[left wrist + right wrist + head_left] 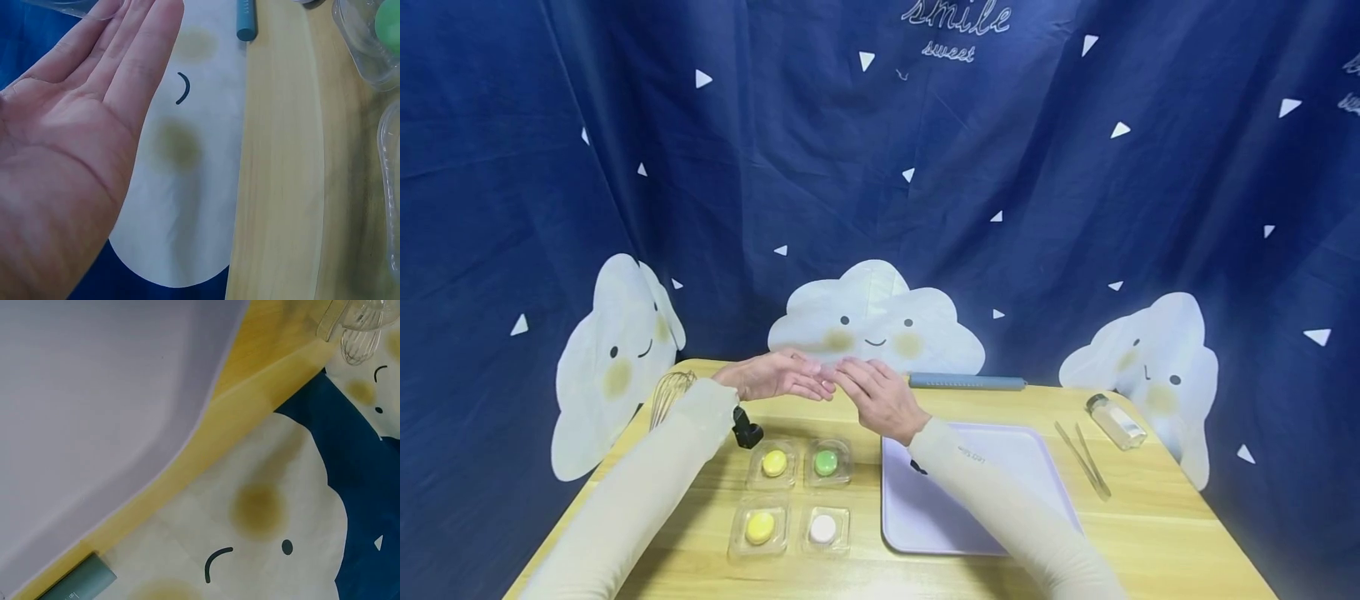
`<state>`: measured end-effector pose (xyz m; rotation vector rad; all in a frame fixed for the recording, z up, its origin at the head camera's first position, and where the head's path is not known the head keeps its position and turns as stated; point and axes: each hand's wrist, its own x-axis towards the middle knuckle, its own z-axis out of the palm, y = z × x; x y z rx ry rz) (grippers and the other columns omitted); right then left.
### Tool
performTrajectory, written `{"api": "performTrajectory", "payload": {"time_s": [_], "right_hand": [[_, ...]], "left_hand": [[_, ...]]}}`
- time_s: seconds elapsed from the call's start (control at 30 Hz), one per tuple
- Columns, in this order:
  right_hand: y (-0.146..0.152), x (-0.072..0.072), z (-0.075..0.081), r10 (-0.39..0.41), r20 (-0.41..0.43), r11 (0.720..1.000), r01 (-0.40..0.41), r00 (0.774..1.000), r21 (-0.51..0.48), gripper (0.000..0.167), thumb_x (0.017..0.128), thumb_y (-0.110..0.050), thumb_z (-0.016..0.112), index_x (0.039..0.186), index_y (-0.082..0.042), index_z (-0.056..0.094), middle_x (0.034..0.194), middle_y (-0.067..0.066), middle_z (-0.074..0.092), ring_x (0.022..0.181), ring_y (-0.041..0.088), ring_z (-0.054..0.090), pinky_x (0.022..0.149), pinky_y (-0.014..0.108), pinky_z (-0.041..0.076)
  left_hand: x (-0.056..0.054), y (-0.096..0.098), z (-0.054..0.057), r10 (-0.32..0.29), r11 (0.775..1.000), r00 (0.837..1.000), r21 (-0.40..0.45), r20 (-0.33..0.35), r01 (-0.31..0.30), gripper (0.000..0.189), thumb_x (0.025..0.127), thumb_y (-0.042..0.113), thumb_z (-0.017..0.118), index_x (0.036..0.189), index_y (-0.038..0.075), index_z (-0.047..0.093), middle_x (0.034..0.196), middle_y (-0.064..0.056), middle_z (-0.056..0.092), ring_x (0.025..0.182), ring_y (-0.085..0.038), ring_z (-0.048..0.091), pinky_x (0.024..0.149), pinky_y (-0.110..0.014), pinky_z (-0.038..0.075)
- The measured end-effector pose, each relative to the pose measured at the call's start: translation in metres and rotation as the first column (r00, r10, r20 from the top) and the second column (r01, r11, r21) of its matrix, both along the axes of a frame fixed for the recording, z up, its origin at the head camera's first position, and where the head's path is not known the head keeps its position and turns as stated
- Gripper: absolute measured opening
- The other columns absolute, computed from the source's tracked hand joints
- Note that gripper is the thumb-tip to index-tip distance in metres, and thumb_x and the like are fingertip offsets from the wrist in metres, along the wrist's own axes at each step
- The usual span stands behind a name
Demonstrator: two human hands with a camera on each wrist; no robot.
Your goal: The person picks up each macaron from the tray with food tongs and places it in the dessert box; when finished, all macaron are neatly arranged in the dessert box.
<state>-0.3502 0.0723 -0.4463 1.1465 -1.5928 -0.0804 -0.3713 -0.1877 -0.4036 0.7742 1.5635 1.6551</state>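
Observation:
Above the far edge of the table, both hands meet at a small clear plastic piece, which looks like a lid or shallow container. My left hand has its palm turned up, with thumb and fingertips at one side of it. In the left wrist view the plastic's edge shows at the fingertips of the left hand. From the other side my right hand reaches in, back of the hand up, fingers bent onto the piece. The right wrist view does not show the right hand.
Clear containers stand left of centre, holding a yellow macaron, a green macaron, another yellow macaron and a pale macaron. A lilac tray lies under the right forearm. Around it are tongs, a jar, a blue-grey rod and a whisk.

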Motion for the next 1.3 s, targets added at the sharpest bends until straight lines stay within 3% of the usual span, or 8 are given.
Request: {"api": "performTrajectory", "payload": {"time_s": [0.13, 0.3, 0.43, 0.63, 0.73, 0.83, 1.0, 1.3], "right_hand": [[-0.001, 0.002, 0.006, 0.01, 0.103, 1.0, -0.008, 0.995, -0.018, 0.06, 0.084, -0.01, 0.062, 0.142, -0.005, 0.046, 0.142, 0.01, 0.055, 0.132, 0.023, 0.055, 0.108, 0.036, 0.05], [-0.003, 0.01, 0.021, 0.151, 0.386, 0.984, -0.102, 0.91, -0.146, 0.092, 0.072, -0.015, 0.086, 0.148, 0.002, 0.037, 0.148, 0.02, 0.049, 0.14, 0.032, 0.048, 0.118, 0.043, 0.043], [-0.003, 0.017, 0.029, 0.232, 0.619, 0.961, -0.078, 0.75, -0.266, 0.108, 0.069, -0.015, 0.092, 0.155, 0.002, 0.028, 0.155, 0.022, 0.042, 0.146, 0.034, 0.041, 0.124, 0.046, 0.036], [0.002, 0.026, 0.034, 0.282, 0.855, 0.93, 0.097, 0.435, -0.355, 0.106, 0.076, -0.02, 0.09, 0.16, -0.012, 0.026, 0.164, 0.008, 0.034, 0.15, 0.028, 0.037, 0.124, 0.048, 0.035], [0.006, 0.03, 0.03, 0.296, 0.898, 0.925, 0.138, 0.325, -0.354, 0.102, 0.077, -0.021, 0.089, 0.159, -0.015, 0.028, 0.164, 0.004, 0.035, 0.148, 0.026, 0.04, 0.122, 0.048, 0.038], [0.009, 0.034, 0.025, 0.323, 0.912, 0.926, 0.114, 0.253, -0.36, 0.099, 0.077, -0.017, 0.089, 0.157, -0.011, 0.031, 0.163, 0.005, 0.037, 0.148, 0.027, 0.04, 0.122, 0.048, 0.039], [0.013, 0.045, 0.018, 0.361, 0.908, 0.921, 0.07, 0.214, -0.383, 0.093, 0.076, -0.012, 0.088, 0.154, -0.007, 0.037, 0.159, 0.008, 0.043, 0.146, 0.026, 0.043, 0.121, 0.046, 0.04], [0.017, 0.061, 0.014, 0.343, 0.907, 0.924, 0.089, 0.244, -0.373, 0.082, 0.076, -0.007, 0.087, 0.147, -0.01, 0.047, 0.15, 0.006, 0.053, 0.139, 0.022, 0.051, 0.117, 0.036, 0.046]], "left_hand": [[0.003, -0.001, 0.004, 0.143, 0.985, 0.98, -0.073, -0.141, -0.154, 0.048, 0.101, 0.022, 0.06, 0.135, -0.01, 0.056, 0.133, -0.016, 0.068, 0.124, -0.026, 0.066, 0.112, -0.035, 0.051], [0.007, -0.001, 0.01, 0.31, 0.89, 0.866, -0.202, -0.391, -0.41, 0.065, 0.089, 0.027, 0.076, 0.143, 0.0, 0.054, 0.143, -0.017, 0.061, 0.132, -0.03, 0.059, 0.115, -0.044, 0.047], [0.013, 0.002, 0.012, 0.336, 0.843, 0.784, -0.205, -0.522, -0.498, 0.071, 0.083, 0.024, 0.083, 0.144, 0.002, 0.054, 0.142, -0.02, 0.061, 0.134, -0.035, 0.057, 0.115, -0.055, 0.045], [0.03, 0.01, 0.01, 0.296, 0.791, 0.639, -0.192, -0.71, -0.581, 0.073, 0.076, 0.029, 0.088, 0.14, 0.008, 0.058, 0.136, -0.013, 0.067, 0.135, -0.034, 0.058, 0.115, -0.056, 0.045], [0.041, 0.015, 0.008, 0.283, 0.787, 0.585, -0.165, -0.76, -0.594, 0.075, 0.074, 0.03, 0.09, 0.139, 0.009, 0.06, 0.135, -0.011, 0.068, 0.133, -0.033, 0.059, 0.114, -0.055, 0.046], [0.051, 0.019, 0.005, 0.28, 0.784, 0.55, -0.143, -0.787, -0.604, 0.076, 0.072, 0.029, 0.091, 0.138, 0.009, 0.06, 0.134, -0.009, 0.069, 0.133, -0.032, 0.06, 0.114, -0.054, 0.046], [0.064, 0.025, 0.003, 0.267, 0.787, 0.513, -0.123, -0.816, -0.605, 0.077, 0.071, 0.028, 0.091, 0.138, 0.007, 0.06, 0.133, -0.008, 0.069, 0.131, -0.031, 0.061, 0.114, -0.052, 0.047], [0.085, 0.031, -0.002, 0.271, 0.79, 0.462, -0.079, -0.845, -0.608, 0.074, 0.07, 0.026, 0.092, 0.136, 0.01, 0.063, 0.13, -0.005, 0.07, 0.127, -0.029, 0.064, 0.111, -0.05, 0.05]]}}
